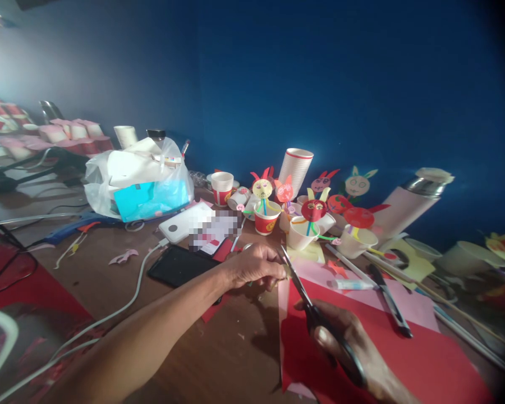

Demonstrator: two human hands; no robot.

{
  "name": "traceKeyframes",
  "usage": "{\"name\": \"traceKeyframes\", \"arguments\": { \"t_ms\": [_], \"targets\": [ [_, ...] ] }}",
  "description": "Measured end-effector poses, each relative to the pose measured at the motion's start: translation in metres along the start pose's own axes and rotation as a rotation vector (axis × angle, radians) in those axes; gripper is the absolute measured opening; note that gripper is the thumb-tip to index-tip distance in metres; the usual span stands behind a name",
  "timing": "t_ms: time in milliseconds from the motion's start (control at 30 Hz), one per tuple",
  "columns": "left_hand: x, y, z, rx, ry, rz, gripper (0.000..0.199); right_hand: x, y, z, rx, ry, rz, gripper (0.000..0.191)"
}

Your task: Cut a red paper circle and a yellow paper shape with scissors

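My left hand (256, 266) pinches a small yellowish piece of paper (288, 272) between thumb and fingers; most of it is hidden. Black-handled scissors (299, 285) are in my right hand (356, 334), their blades pointing up and left, right beside the pinched piece. Whether the blades touch it, I cannot tell. Below the scissors lies a sheet of red paper (416, 350) over pink paper (427, 307). Just behind my hands stand paper cups, one white (302, 238) and one red (266, 223), with paper animal faces on them.
A black phone (174, 269), a white power bank (188, 221) and a white cable (137, 286) lie on the left. Behind them sits a stuffed plastic bag (99, 188). On the right are a capped tube (356, 284), a black cutter-like tool (389, 303) and a leaning flask (410, 207).
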State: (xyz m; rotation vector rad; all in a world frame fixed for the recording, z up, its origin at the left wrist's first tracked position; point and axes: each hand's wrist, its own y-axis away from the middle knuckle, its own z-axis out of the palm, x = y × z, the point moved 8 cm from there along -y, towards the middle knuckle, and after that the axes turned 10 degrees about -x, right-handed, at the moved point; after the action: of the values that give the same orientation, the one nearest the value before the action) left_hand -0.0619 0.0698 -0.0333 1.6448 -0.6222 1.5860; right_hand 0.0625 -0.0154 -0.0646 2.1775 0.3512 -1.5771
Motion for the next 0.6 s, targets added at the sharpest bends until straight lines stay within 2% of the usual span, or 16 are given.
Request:
{"name": "traceKeyframes", "arguments": {
  "t_ms": [200,300,433,600],
  "targets": [
    [-0.003,-0.002,0.000,-0.006,0.038,-0.003,0.013,0.002,0.000,0.000,-0.029,-0.052,0.011,0.067],
    [-0.003,-0.002,-0.002,0.010,0.076,0.027,0.014,0.002,0.000,-0.007,-0.013,-0.089,-0.058,0.062],
    [0.003,-0.002,-0.005,0.028,0.079,0.098,0.017,-0.002,-0.001,-0.023,0.070,-0.102,-0.164,0.053],
    [0.009,-0.002,-0.014,0.155,0.075,0.167,0.020,-0.005,-0.003,-0.028,0.099,-0.093,-0.180,0.051]
  ]
}}
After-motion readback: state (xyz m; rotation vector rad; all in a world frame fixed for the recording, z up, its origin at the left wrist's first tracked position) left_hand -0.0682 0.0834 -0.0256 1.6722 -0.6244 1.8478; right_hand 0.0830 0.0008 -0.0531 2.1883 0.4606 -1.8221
